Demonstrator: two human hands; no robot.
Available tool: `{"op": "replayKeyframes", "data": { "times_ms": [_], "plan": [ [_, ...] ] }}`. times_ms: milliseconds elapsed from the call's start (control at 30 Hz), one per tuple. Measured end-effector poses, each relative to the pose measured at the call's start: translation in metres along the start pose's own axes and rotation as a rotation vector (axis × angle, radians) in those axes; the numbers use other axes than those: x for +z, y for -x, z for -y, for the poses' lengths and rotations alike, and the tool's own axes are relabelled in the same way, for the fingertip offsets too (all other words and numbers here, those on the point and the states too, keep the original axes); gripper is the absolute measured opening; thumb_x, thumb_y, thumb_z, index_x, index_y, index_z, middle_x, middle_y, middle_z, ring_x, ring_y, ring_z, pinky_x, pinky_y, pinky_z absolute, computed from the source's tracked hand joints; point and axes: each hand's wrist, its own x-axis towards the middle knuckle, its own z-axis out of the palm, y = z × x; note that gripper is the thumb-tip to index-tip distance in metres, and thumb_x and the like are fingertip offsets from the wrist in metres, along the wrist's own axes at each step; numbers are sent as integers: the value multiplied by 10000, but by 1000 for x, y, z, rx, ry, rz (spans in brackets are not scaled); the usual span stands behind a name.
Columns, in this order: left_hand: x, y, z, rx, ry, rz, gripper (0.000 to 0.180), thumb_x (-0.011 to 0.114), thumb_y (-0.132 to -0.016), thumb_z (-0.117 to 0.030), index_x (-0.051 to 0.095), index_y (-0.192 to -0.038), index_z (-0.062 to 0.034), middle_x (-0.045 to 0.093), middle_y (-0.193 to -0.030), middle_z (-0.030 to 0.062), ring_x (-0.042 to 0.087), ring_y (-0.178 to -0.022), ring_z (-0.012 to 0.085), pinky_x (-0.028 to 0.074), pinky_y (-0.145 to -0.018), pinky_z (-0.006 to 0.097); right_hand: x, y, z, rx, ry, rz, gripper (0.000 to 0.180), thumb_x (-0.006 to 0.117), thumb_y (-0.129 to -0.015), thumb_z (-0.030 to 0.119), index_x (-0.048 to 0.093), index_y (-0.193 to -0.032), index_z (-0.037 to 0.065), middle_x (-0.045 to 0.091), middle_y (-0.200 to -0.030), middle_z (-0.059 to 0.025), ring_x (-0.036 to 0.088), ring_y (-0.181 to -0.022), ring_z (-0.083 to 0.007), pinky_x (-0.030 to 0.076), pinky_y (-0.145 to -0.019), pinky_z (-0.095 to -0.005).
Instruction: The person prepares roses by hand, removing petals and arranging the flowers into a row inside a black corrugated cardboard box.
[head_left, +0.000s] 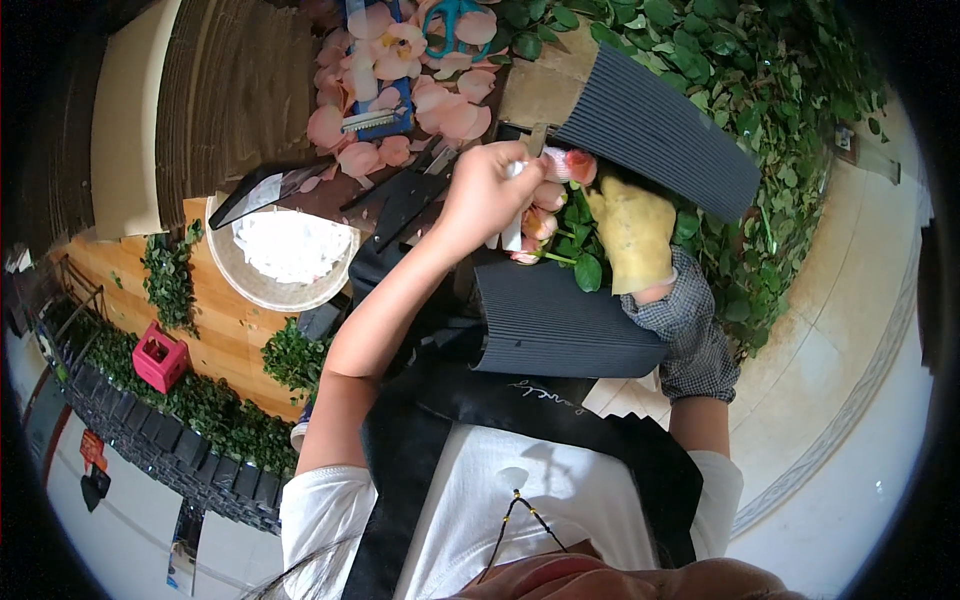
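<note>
My left hand [484,192] is bare and closed on something white at the heads of a bunch of pink roses [548,208]; what the white thing is I cannot tell. My right hand [634,236] wears a yellow glove and grips the roses' green stems and leaves. A sheet of dark corrugated paper [560,320] wraps under and around the bunch, its upper flap [665,128] standing behind the roses.
Loose pink petals [400,80], teal-handled scissors [452,24] and a blue tool [385,100] lie on the dark worktop. A round white basin [285,262] sits at left, cut green foliage [760,110] is piled at right, and a pink box [160,357] sits among plants below.
</note>
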Motion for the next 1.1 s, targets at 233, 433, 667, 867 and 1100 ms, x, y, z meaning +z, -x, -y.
{"op": "replayKeyframes", "data": {
  "times_ms": [233,433,667,867,1100],
  "plan": [
    [-36,55,4,-233,340,-353,270,635,-946,-184,635,-770,21,569,-635,-1,497,-628,60,419,-568,273,-2,1,-4,-34,-28,-21,243,765,-830,360,726,-883,126,676,-679,-106,671,-608,-322,544,-575,-441],
    [-133,139,-2,-323,-887,-630,424,643,-986,-368,713,-768,-11,622,-601,134,628,-557,209,483,-542,347,1,-1,-3,-28,7,-40,265,745,-848,382,730,-910,125,689,-688,-109,693,-632,-315,558,-585,-428],
    [-152,189,34,-560,-1351,-458,275,625,-991,-373,750,-942,-133,723,-760,141,731,-706,318,565,-600,401,-9,-12,11,-24,94,82,300,697,-874,451,739,-827,158,720,-694,-66,719,-624,-264,575,-565,-416],
    [-87,100,-6,270,-732,-282,196,742,-904,-256,725,-1063,-142,646,-727,98,659,-654,255,519,-593,365,5,-4,-8,-58,-184,-125,222,714,-875,328,694,-916,111,678,-698,-113,683,-653,-334,544,-612,-432],
    [-37,-10,-12,910,-1019,-176,260,685,-840,-173,719,-1098,-179,513,-681,1,569,-575,176,467,-515,307,-14,10,-18,-202,-370,-295,281,802,-775,226,740,-1040,155,641,-635,-66,638,-548,-239,515,-532,-379]
  ]
}}
